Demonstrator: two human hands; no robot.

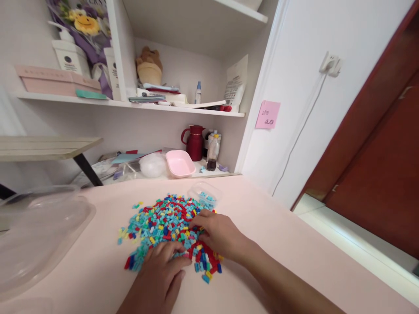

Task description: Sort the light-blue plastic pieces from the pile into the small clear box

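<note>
A spread-out heap of small plastic building bricks (166, 218) in light blue, red, yellow, green and dark blue lies on the pink tabletop (108, 270). My left hand (163, 264) rests at the near edge of the heap, its fingers bent and apart, touching bricks. Over the heap's right side reaches my right hand (218, 233), with a gap between thumb and fingers and the fingertips among the bricks. I make out no brick held in either hand. Just behind my right hand stands a small clear container (212, 192) with light blue bricks in it.
Large clear plastic tubs (42, 240) stand on the left. Behind the table are a pink basin (180, 163), a red jug (195, 144) and a bottle of dark liquid (213, 152). A wooden stand (49, 147) juts in at the left, below a white shelf (183, 109).
</note>
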